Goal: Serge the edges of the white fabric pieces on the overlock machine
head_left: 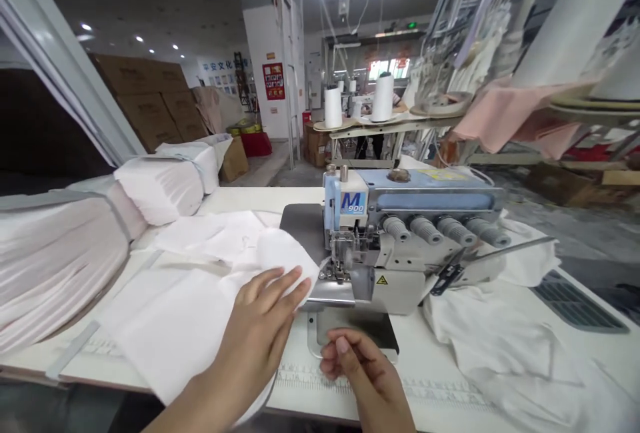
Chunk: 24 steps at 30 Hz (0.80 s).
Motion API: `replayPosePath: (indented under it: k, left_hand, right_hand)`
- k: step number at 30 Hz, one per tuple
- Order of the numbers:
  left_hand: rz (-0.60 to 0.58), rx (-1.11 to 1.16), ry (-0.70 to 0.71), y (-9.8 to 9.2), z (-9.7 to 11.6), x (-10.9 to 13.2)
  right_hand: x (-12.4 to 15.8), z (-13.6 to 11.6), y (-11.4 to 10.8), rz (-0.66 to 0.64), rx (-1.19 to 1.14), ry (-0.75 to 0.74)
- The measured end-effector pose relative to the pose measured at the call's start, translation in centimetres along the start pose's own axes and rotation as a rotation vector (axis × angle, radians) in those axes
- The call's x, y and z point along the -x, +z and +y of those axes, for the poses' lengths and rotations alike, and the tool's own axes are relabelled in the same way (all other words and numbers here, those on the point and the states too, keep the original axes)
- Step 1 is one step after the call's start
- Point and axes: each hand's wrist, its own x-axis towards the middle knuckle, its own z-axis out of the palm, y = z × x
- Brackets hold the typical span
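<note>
At the far left, 2 strapped stacks of white fabric (60, 259) sit on the sewing table (240, 199), with cardboard cartons (145, 103) behind them. The person's left hand (263, 326) lies open on a loose white cloth panel (170, 329), fingers spread and pressing it down, with the panel's folded edge just beside the presser foot (333, 253) of the M 900 overlock machine (425, 219). The cloth looks thin, soft and light, likely to slide and crumple, so a flat palm or a pinch near that edge would suit it best. The right hand (363, 366) hovers over the machine's front plate (350, 329), thumb and forefinger together; whether they pinch a thread, I cannot tell. Behind the machine stand 2 white thread cones (383, 96), and at the right lies a heap of white garments (500, 346).
</note>
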Motion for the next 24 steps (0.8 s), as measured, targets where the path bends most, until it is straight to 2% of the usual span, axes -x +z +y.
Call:
replayPosePath:
  k: [2,4,6,8,10,11,13,16,18,19,20,21,23,24]
  left_hand:
    - [0.034,0.079,0.019,1.4,1.9,0.8]
    - [-0.046,0.209,0.075,2.4,4.4,1.1]
    - [-0.190,0.314,0.138,2.2,6.8,0.7]
    - [-0.207,0.403,0.113,0.8,8.2,0.1]
    - [-0.060,0.408,-0.037,-0.8,8.2,0.2]
    - [0.003,0.391,-0.098,-1.2,7.8,0.7]
    - [0.038,0.370,-0.146,-1.2,7.0,3.2]
    - [-0.082,0.390,-0.181,-0.1,6.7,9.6]
    - [-0.104,0.386,-0.361,0.4,6.3,14.2]
    - [-0.087,0.369,-0.495,0.4,5.8,16.3]
    - [-0.064,0.335,-0.645,0.3,5.1,18.2]
    - [-0.036,0.286,-0.789,0.2,4.0,19.7]
    - [0.003,0.175,-0.999,0.1,1.1,22.1]
    - [0.010,0.131,-1.055,0.3,-0.5,23.0]
  right_hand:
    - [-0.1,-0.3,-0.1,-0.055,-0.060,0.012]
    - [-0.3,-1.4,-0.5,-0.066,-0.135,0.088]
    - [-0.4,-3.1,-1.1,0.014,-0.155,0.131]
    - [-0.2,-4.7,-1.7,0.139,-0.096,0.066]
    - [0.6,-5.1,-2.0,0.159,0.007,0.033]
    - [1.4,-4.8,-2.1,0.119,0.067,0.079]
    - [3.3,-3.0,-2.4,0.000,0.222,0.169]
    - [6.0,1.1,-3.5,-0.284,0.581,0.132]
    - [6.5,3.9,-4.6,-0.544,0.819,0.129]
    - [6.2,5.2,-5.1,-0.622,0.878,0.147]
    - [5.7,6.3,-5.5,-0.638,0.892,0.171]
    - [5.0,7.3,-5.8,-0.601,0.868,0.190]
    - [3.3,8.9,-6.0,-0.419,0.770,0.206]
    - [2.5,9.6,-5.8,-0.322,0.723,0.203]
